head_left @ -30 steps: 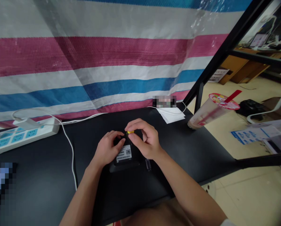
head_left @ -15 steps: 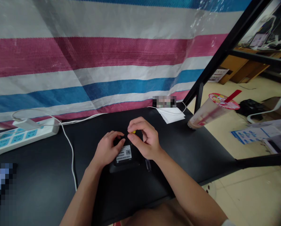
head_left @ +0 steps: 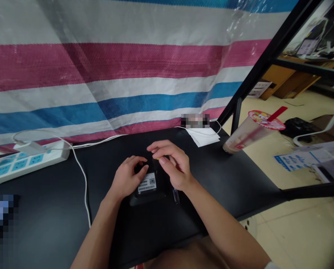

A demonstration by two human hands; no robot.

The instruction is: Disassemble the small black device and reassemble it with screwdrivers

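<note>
My left hand (head_left: 127,177) grips a black rectangular device (head_left: 158,192) from its left side, fingers curled over its top. A white barcode and QR label (head_left: 147,183) faces up on the device. My right hand (head_left: 172,164) hovers over the device's upper edge, fingers stretched left. A small yellow piece (head_left: 157,158) shows only as a sliver beneath those fingers, mostly hidden. A small clear tube (head_left: 176,195) lies just right of the device, below my right wrist.
The black tabletop (head_left: 52,190) carries a white power strip (head_left: 21,164) with a white cable (head_left: 81,175) at left. White paper sheets (head_left: 204,137) lie at the far edge. A plastic drink cup (head_left: 252,132) stands at the right corner. A striped tarp (head_left: 127,63) hangs behind.
My right hand's fingers have stretched out and moved slightly left, and the yellow piece is now almost covered. My left hand and the device have not visibly moved.
</note>
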